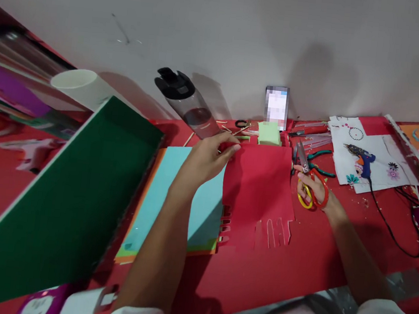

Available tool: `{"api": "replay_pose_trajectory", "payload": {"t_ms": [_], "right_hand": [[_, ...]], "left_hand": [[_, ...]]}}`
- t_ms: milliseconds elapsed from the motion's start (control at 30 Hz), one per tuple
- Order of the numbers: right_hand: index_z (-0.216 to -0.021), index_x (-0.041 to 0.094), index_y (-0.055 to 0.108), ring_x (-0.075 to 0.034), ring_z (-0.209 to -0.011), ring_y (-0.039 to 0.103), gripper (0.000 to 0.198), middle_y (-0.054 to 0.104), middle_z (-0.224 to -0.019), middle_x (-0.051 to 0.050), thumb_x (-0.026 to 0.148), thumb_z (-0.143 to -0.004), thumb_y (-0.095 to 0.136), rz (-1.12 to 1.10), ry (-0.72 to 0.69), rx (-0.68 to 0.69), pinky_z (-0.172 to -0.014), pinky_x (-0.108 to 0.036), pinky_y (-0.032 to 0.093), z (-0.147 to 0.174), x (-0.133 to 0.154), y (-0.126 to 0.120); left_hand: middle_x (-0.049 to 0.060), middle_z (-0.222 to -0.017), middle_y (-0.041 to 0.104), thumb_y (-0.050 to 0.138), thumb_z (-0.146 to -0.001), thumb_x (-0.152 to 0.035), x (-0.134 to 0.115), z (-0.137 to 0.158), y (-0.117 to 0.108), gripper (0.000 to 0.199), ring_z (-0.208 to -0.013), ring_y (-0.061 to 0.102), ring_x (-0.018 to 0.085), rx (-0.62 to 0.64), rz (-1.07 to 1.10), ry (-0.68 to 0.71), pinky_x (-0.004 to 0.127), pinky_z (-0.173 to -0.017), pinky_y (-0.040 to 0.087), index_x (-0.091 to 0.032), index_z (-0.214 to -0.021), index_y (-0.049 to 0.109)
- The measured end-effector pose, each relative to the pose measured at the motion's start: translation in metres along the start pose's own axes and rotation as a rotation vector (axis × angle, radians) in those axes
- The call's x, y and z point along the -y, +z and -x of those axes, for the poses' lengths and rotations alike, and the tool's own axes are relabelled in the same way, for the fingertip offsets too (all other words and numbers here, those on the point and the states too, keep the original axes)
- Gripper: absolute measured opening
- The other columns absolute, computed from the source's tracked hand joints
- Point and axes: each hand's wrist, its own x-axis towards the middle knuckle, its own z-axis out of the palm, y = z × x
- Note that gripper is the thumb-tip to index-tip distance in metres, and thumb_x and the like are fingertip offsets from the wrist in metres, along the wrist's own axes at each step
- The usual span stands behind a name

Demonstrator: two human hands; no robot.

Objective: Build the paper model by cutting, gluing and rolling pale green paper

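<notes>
A red sheet of paper (261, 182) lies in front of me, with narrow strips and notches cut along its lower edge and lower left side. At its upper left corner, the thumb and fingers of my left hand (209, 158) pinch the edge. My right hand (313, 185) is closed around the handles of a pair of scissors (318, 188), one loop red and one yellow. The scissor blades point away from me, just past the sheet's right edge. Beneath my left forearm is a stack of coloured paper (207, 211), light blue on top, with green and orange edges showing.
A tilted bottle (195, 110) and a phone (276, 106) stand by the wall. Pliers (319, 163) and a corded glue gun (364, 161) on white sheets are at right. A dark green board (74, 197) rises at left. Red covers the table (257, 277).
</notes>
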Motion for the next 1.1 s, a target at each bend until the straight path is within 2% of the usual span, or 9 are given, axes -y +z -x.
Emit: {"api": "replay_pose_trajectory", "payload": {"t_ms": [100, 200, 267, 333, 500, 667, 933, 1033, 1100], "right_hand": [[-0.130, 0.017, 0.056, -0.010, -0.038, 0.039, 0.062, 0.053, -0.051, 0.010, 0.061, -0.088, 0.068, 0.067, 0.012, -0.009, -0.038, -0.022, 0.032, -0.001, -0.004, 0.002], [-0.092, 0.020, 0.061, -0.009, -0.038, 0.039, 0.042, 0.052, -0.048, 0.007, 0.062, -0.089, 0.068, 0.164, -0.007, -0.059, -0.039, -0.022, 0.031, -0.001, -0.004, 0.000], [-0.069, 0.022, 0.052, -0.009, -0.037, 0.040, 0.049, 0.046, -0.044, 0.005, 0.064, -0.091, 0.065, 0.228, -0.008, -0.074, -0.039, -0.023, 0.030, 0.000, -0.002, -0.002], [-0.063, 0.023, 0.047, -0.009, -0.038, 0.039, 0.053, 0.043, -0.044, 0.005, 0.064, -0.091, 0.065, 0.256, 0.002, -0.082, -0.039, -0.023, 0.028, 0.002, 0.001, -0.003], [-0.078, 0.024, 0.046, -0.008, -0.044, 0.037, 0.044, 0.047, -0.058, 0.007, 0.057, -0.087, 0.075, 0.284, -0.022, -0.174, -0.040, -0.021, 0.026, 0.010, 0.007, -0.011], [-0.081, 0.024, 0.046, -0.009, -0.046, 0.037, 0.041, 0.045, -0.059, 0.007, 0.053, -0.088, 0.074, 0.370, -0.066, -0.155, -0.042, -0.022, 0.026, 0.011, 0.009, -0.028], [-0.086, 0.024, 0.047, -0.012, -0.050, 0.044, 0.038, 0.051, -0.062, 0.004, 0.056, -0.093, 0.066, 0.544, -0.057, -0.218, -0.047, -0.024, 0.033, 0.016, 0.017, -0.045], [-0.102, 0.024, 0.052, -0.014, -0.055, 0.047, 0.033, 0.053, -0.068, 0.004, 0.054, -0.095, 0.065, 0.579, -0.147, -0.347, -0.052, -0.026, 0.036, 0.015, 0.016, -0.045], [-0.116, 0.026, 0.051, -0.015, -0.057, 0.045, 0.036, 0.050, -0.072, 0.005, 0.051, -0.095, 0.065, 0.551, -0.222, -0.380, -0.053, -0.026, 0.036, 0.015, 0.016, -0.040]], "left_hand": [[0.004, -0.080, 0.067, 0.063, -0.094, -0.043, -0.002, -0.002, 0.001, 0.025, -0.072, 0.060, 0.018, 0.048, 0.195, 0.036, 0.030, -0.068, 0.048, -0.019, -0.087, 0.066], [0.001, -0.074, 0.061, 0.068, -0.091, -0.046, -0.005, -0.002, 0.001, 0.027, -0.067, 0.058, 0.016, 0.076, 0.320, 0.019, 0.028, -0.063, 0.048, -0.019, -0.085, 0.064], [0.001, -0.074, 0.060, 0.070, -0.090, -0.047, -0.006, -0.001, 0.001, 0.028, -0.066, 0.058, 0.015, 0.083, 0.357, 0.010, 0.027, -0.062, 0.048, -0.019, -0.085, 0.064], [0.001, -0.074, 0.061, 0.071, -0.090, -0.048, -0.006, -0.001, 0.004, 0.029, -0.065, 0.058, 0.014, 0.087, 0.370, 0.006, 0.026, -0.062, 0.048, -0.019, -0.087, 0.065], [0.001, -0.076, 0.065, 0.070, -0.090, -0.052, -0.005, -0.002, 0.015, 0.034, -0.067, 0.062, 0.016, 0.153, 0.365, -0.013, 0.028, -0.064, 0.052, -0.019, -0.094, 0.068], [0.001, -0.078, 0.067, 0.066, -0.093, -0.048, -0.012, -0.002, 0.024, 0.032, -0.070, 0.068, 0.017, 0.232, 0.371, -0.056, 0.030, -0.068, 0.056, -0.018, -0.105, 0.069], [0.002, -0.074, 0.066, 0.067, -0.093, -0.046, -0.005, -0.002, 0.039, 0.028, -0.066, 0.063, 0.015, 0.196, 0.359, -0.043, 0.028, -0.064, 0.050, -0.018, -0.086, 0.063], [0.002, -0.075, 0.067, 0.065, -0.094, -0.044, -0.003, -0.001, 0.045, 0.027, -0.067, 0.064, 0.015, 0.199, 0.354, -0.042, 0.028, -0.064, 0.051, -0.019, -0.087, 0.064], [0.003, -0.076, 0.068, 0.065, -0.093, -0.046, -0.003, -0.001, 0.049, 0.027, -0.069, 0.067, 0.017, 0.205, 0.394, -0.054, 0.029, -0.065, 0.053, -0.019, -0.089, 0.064]]}}
